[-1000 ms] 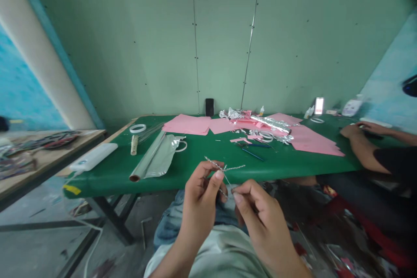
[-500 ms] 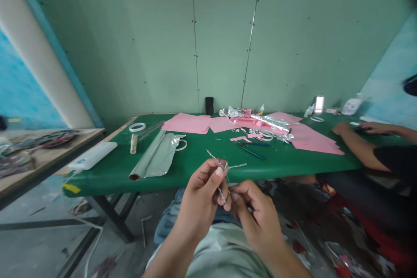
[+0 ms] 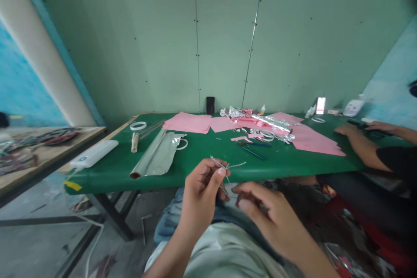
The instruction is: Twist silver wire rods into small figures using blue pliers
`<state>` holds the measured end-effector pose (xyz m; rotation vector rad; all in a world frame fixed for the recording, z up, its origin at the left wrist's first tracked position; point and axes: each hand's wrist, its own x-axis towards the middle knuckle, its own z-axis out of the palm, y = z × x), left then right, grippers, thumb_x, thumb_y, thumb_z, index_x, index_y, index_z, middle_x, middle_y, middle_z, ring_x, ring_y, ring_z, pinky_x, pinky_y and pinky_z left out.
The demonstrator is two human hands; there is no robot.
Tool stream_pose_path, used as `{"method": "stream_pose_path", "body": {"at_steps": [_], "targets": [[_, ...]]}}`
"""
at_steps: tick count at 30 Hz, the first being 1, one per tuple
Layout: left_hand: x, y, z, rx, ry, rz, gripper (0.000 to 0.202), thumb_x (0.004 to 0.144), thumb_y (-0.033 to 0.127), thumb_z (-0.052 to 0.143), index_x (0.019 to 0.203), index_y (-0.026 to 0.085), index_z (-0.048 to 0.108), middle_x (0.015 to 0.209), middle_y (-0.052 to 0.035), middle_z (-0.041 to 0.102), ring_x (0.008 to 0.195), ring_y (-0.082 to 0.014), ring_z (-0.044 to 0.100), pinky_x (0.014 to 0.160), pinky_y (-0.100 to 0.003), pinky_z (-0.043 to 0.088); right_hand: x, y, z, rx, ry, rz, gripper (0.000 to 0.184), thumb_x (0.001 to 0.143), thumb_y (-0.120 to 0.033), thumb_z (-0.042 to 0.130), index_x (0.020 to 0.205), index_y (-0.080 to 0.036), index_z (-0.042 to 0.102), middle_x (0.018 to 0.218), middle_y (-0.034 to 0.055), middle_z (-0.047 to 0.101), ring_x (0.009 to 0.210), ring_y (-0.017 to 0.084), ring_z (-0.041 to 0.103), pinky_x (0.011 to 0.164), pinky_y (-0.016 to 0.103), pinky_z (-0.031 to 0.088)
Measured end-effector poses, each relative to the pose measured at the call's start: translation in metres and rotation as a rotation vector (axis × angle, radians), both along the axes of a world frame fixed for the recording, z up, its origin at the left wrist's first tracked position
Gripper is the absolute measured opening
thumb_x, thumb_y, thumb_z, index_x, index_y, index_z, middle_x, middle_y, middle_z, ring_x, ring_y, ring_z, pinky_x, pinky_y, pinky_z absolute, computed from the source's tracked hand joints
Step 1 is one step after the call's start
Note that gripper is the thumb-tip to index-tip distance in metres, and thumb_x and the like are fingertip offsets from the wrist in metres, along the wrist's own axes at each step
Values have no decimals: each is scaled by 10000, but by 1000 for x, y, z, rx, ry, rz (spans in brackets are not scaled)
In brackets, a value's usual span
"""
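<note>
My left hand [image 3: 203, 189] pinches a thin, silvery piece of twisted foil [image 3: 237, 165] between thumb and fingers. Several of its narrow arms stick out past the fingertips, two upward and one down below the thumb; its centre is partly covered by the thumb. My right hand [image 3: 260, 204] is just to the right, apart from the foil piece, thumb and index finger separated with nothing visible between them. Both hands are over my lap, in front of the edge of the green table [image 3: 195, 167].
A foil roll [image 3: 148, 156] lies partly unrolled at left, near a white tape ring [image 3: 138, 126]. Pink paper sheets [image 3: 187, 122], crumpled foil [image 3: 236, 112] and blue pens [image 3: 254, 153] lie farther back. At right, a co-worker's arm [image 3: 361, 143] rests on the table.
My right hand has drawn away from the foil piece, moving right, and its fingers have parted. My left hand keeps its pinch, with the foil piece slightly turned.
</note>
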<state>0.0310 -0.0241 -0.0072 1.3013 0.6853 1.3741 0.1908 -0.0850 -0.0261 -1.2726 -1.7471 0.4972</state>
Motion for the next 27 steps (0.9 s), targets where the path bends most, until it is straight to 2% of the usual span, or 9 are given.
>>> {"method": "stream_pose_path", "body": {"at_steps": [1,4,7,9,12,17,22,25,27], "targets": [[-1,2,-1,1,2,6,240,810,378,713,795,156,622,788,-16,668,404,-57,519,391,-193,470,12,12,1,-10,-48,-7,308,963,-449,460,1051,-236,664,924,31,723,839,186,681,738,261,513],[-3,9,-5,6,-1,19,244,812,382,709,800,161,607,752,2,648,397,-52,497,394,-198,474,52,70,-3,-134,-269,-238,378,974,-459,424,1228,-255,616,1234,54,670,1086,219,644,888,305,512],[-4,12,-8,4,-19,16,248,816,383,708,799,169,583,752,8,640,403,-52,494,405,-207,486,84,139,-17,-193,-366,-428,552,882,-416,618,1380,-203,516,1501,148,441,1406,358,356,1101,465,357],[-5,13,-9,-6,-37,3,252,819,385,707,809,173,571,754,9,635,406,-50,480,404,-210,485,97,176,-29,-261,-432,-514,657,838,-427,693,1407,-174,483,1540,184,363,1421,407,301,1116,565,311],[-6,14,-8,-26,-66,-25,254,818,379,710,816,175,558,745,15,622,403,-43,451,390,-205,469,105,205,-45,-319,-512,-587,479,914,-385,626,1341,-195,520,1433,124,484,1269,309,503,1035,562,422],[-9,14,-6,-87,-120,-72,199,843,335,686,889,177,575,717,30,602,417,-38,426,397,-185,446,100,212,-58,-296,-588,-629,372,935,-358,605,1256,-173,567,1287,99,582,1101,243,607,916,469,524],[-10,11,-6,-92,-145,-143,189,867,325,666,964,180,594,716,30,591,432,-41,453,420,-183,452,92,200,-51,-203,-515,-607,376,930,-353,615,1255,-169,567,1278,100,584,1090,241,611,905,462,531],[-10,8,-4,-87,-157,-140,204,868,331,670,982,179,595,753,17,607,430,-38,458,411,-180,454,83,176,-39,-144,-399,-517,326,972,-300,529,1271,-171,544,1181,93,633,976,202,651,846,409,555],[-10,5,-3,-82,-169,-126,207,863,329,678,981,183,589,756,16,611,425,-35,451,397,-171,450,71,145,-32,-109,-313,-419,345,988,-199,371,1309,-176,497,1051,76,679,816,156,674,760,331,571]]}}
